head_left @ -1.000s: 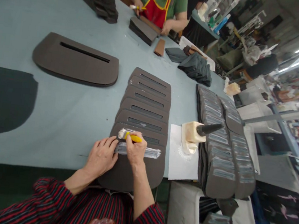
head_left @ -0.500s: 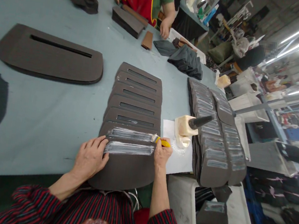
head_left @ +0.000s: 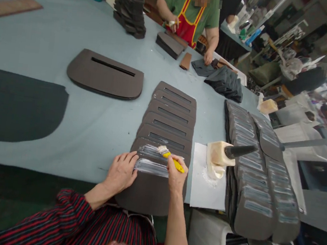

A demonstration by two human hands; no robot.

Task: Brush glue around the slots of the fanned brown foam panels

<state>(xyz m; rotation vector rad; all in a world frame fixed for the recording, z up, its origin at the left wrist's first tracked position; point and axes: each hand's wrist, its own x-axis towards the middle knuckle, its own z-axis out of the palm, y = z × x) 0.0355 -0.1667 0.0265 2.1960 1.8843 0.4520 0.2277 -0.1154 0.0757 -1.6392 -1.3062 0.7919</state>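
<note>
Overlapping dark brown slotted panels [head_left: 154, 195] lie in a staggered row before me. White glue is smeared around the slots of the two nearest panels. My left hand [head_left: 122, 172] lies flat on the left edge of these panels, fingers stretched out. With my right hand [head_left: 177, 176] I grip a paintbrush [head_left: 179, 166] with a yellow handle, its whitened bristles at the second panel's slot. To the right, a cream-coloured glue container [head_left: 217, 157] with a black cone-shaped piece sticking out stands on a white sheet [head_left: 198, 190].
Glue-streaked panels [head_left: 254, 217] overlap in rows at the right, above a white bin [head_left: 208, 231]. Further left lie a slotted panel stack [head_left: 106, 77] and a dark flat piece [head_left: 16, 108]. Across the table [head_left: 86, 164], a co-worker in a red apron [head_left: 188, 32] holds a brush.
My right hand has drawn the paintbrush leftward along the second panel's slot. My left hand stays on the panels. The whole view has swung left, so things appear further right.
</note>
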